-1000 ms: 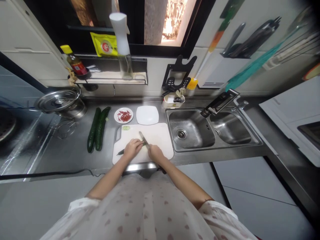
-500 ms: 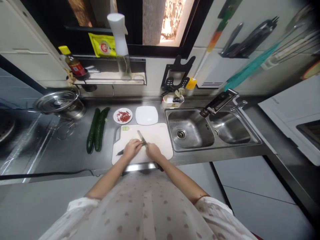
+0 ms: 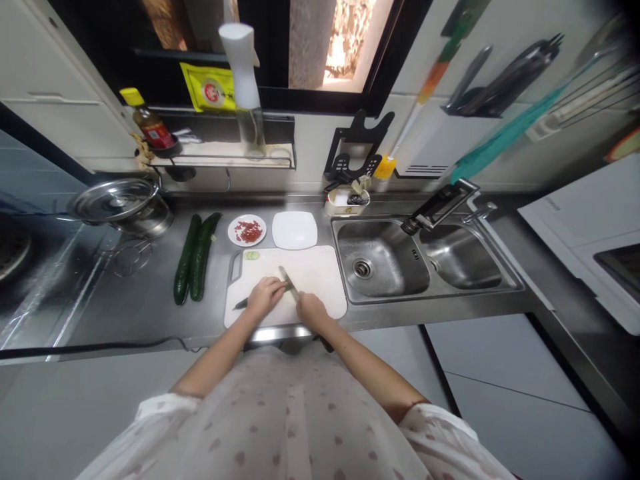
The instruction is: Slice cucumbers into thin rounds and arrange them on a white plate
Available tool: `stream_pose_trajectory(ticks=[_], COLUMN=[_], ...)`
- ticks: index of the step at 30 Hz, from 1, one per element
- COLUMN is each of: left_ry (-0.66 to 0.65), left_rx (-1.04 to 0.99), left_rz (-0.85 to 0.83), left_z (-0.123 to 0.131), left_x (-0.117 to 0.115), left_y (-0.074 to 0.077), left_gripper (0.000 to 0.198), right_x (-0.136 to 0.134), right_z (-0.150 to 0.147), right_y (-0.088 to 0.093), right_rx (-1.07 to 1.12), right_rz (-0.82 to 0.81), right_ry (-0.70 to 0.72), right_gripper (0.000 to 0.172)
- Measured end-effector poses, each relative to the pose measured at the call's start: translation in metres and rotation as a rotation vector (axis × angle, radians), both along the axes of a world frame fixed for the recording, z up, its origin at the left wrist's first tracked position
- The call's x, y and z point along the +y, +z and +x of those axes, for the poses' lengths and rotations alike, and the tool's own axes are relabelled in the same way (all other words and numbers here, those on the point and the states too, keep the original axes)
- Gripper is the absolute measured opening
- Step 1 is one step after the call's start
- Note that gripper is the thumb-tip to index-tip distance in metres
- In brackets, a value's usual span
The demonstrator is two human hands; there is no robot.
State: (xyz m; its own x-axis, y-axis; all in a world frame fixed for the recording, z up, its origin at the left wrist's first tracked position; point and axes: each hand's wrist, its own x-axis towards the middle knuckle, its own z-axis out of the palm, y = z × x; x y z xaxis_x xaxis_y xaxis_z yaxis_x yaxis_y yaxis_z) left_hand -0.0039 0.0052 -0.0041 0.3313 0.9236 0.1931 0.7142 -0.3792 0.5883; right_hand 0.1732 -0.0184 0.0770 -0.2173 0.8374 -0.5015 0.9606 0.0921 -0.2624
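Observation:
On the white cutting board, my left hand is closed over a dark green cucumber, whose ends show on both sides of the fingers. My right hand grips the handle of a kitchen knife. The blade points away from me and to the left, beside the cucumber's right end; whether it touches is too small to tell. A few pale green cucumber slices lie near the board's upper left corner. The handle is mostly hidden by my right hand.
Two whole cucumbers lie left of the board. Behind it stand a round plate of chopped red pieces and a white square plate. A double sink is at the right, a lidded steel pot at the left.
My right hand has drawn the knife slightly toward me and to the right. My left hand stays nearly in place on the cucumber. The view has shifted a little.

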Motion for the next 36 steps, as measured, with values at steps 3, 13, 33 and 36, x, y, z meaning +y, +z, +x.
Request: stream_pose_trajectory(ticks=[3, 13, 33, 36], left_ry=[0.003, -0.004, 0.008, 0.005], left_rx=[0.001, 0.008, -0.003, -0.003], left_rz=[-0.002, -0.012, -0.005, -0.006], left_z=[0.000, 0.001, 0.001, 0.001], left_x=[0.000, -0.001, -0.001, 0.000], left_y=[0.001, 0.005, 0.003, 0.003], left_gripper=[0.023, 0.023, 0.022, 0.022], right_x=[0.001, 0.015, 0.007, 0.011], right_z=[-0.001, -0.011, -0.008, -0.010], right_y=[0.002, -0.014, -0.020, -0.021], right_rx=[-0.009, 0.027, 0.011, 0.021], right_rz=[0.005, 0.070, 0.061, 0.058], right_ry=[0.007, 0.010, 0.018, 0.009], right_gripper=[0.031, 0.034, 0.034, 0.035])
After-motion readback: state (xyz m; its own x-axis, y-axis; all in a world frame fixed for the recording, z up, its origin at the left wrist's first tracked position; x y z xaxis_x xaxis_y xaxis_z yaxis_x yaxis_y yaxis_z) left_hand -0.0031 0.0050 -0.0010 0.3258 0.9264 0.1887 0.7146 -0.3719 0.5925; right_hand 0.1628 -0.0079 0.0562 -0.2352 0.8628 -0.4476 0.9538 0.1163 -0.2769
